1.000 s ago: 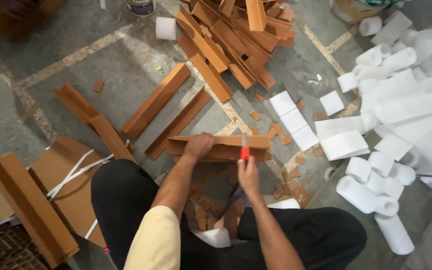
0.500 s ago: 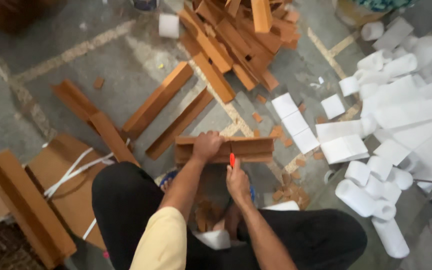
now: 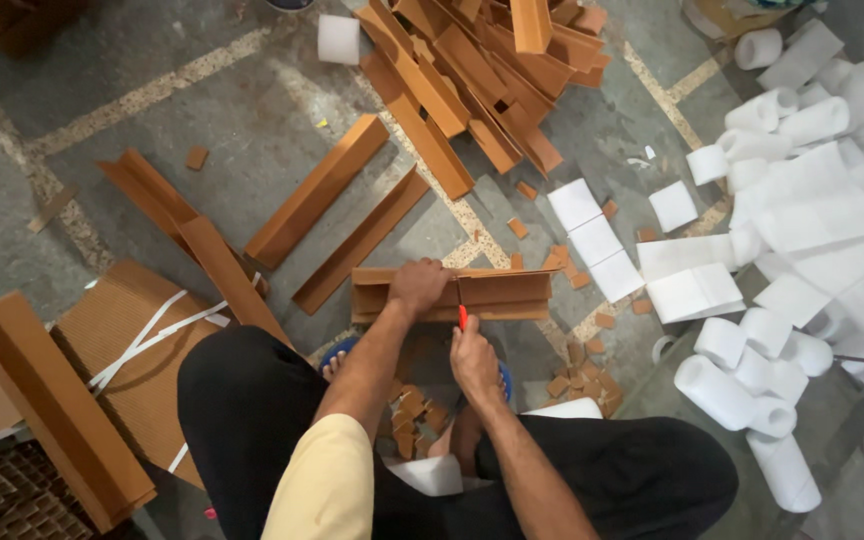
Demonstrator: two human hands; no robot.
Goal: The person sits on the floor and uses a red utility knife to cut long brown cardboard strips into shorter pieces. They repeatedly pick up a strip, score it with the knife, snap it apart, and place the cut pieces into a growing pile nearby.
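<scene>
A person sits on the floor and cuts brown cardboard. The left hand (image 3: 418, 288) presses down flat on a long folded cardboard strip (image 3: 497, 293) that lies across the floor just past the knees. The fingers are spread on top of it, not wrapped around it. The right hand (image 3: 474, 358) is closed tight around a knife with a red handle (image 3: 462, 317), and the blade meets the strip near its middle. The cut looks only partly done, because the strip is in one piece. Small brown cut bits (image 3: 410, 415) lie near the feet, so some cutting looks finished. A big pile of long brown strips (image 3: 472, 80) waits far away, and more strips (image 3: 317, 190) lie to the left. White foam rolls (image 3: 752, 370) sit on the right.
</scene>
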